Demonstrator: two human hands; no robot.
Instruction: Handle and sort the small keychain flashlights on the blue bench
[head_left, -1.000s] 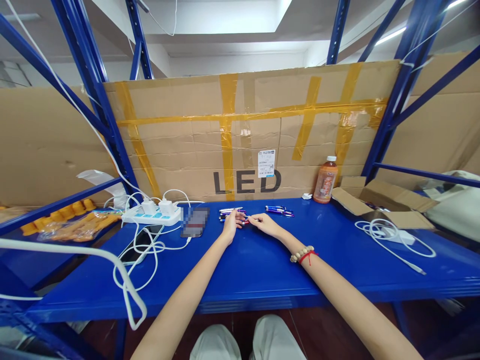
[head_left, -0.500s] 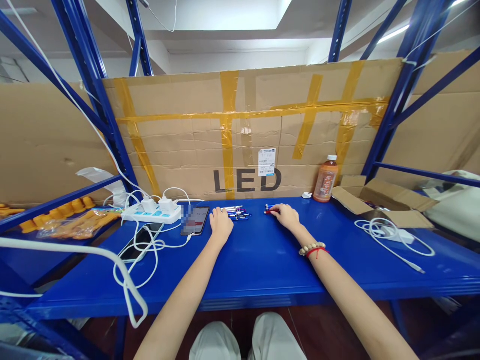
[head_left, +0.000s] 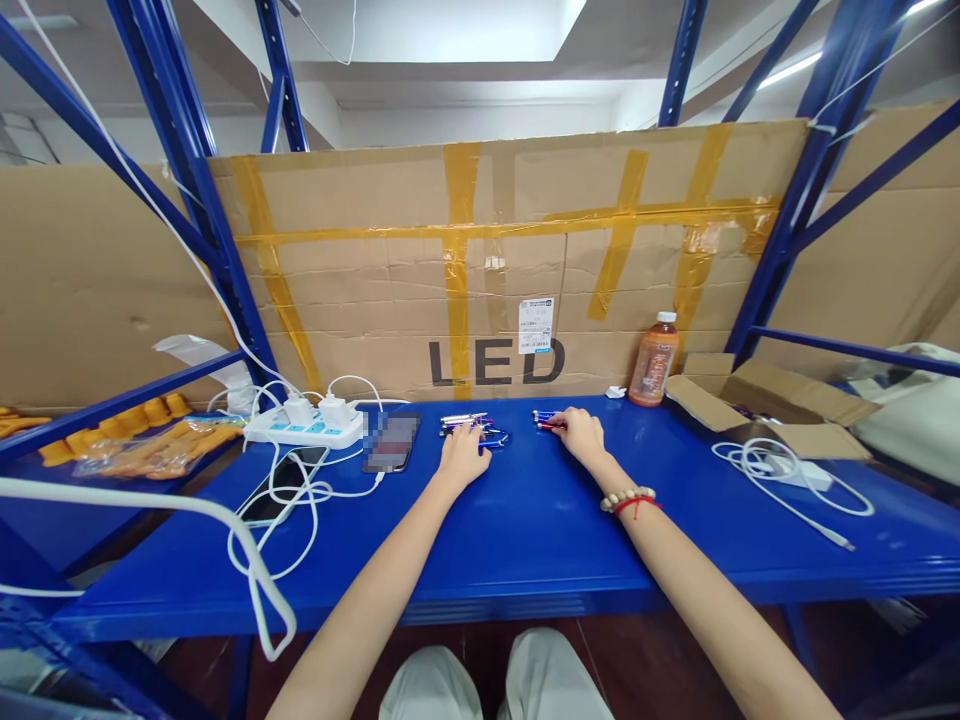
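Note:
On the blue shelf, several pens (head_left: 459,419) lie in a loose bunch in front of my left hand (head_left: 463,460). That hand has its fingers and thumb closed about a blue pen (head_left: 493,442) at the near side of the bunch. To the right, my right hand (head_left: 583,437) wears a beaded bracelet at the wrist. Its fingertips pinch a red pen (head_left: 545,426), whose end the fingers cover. A blue pen (head_left: 541,414) lies just behind the red one, partly hidden by the hand.
Left of the pens are a phone (head_left: 402,440), another phone (head_left: 289,480) under white cables, and a power strip (head_left: 345,432). A drink bottle (head_left: 654,362), an open cardboard box (head_left: 787,395) and a coiled white cable (head_left: 780,475) stand at right. Cardboard (head_left: 360,320) walls the back.
My left hand has moved right and slightly nearer along the pens, its fingers now about a blue pen. My right hand stays by the red pen, barely shifted.

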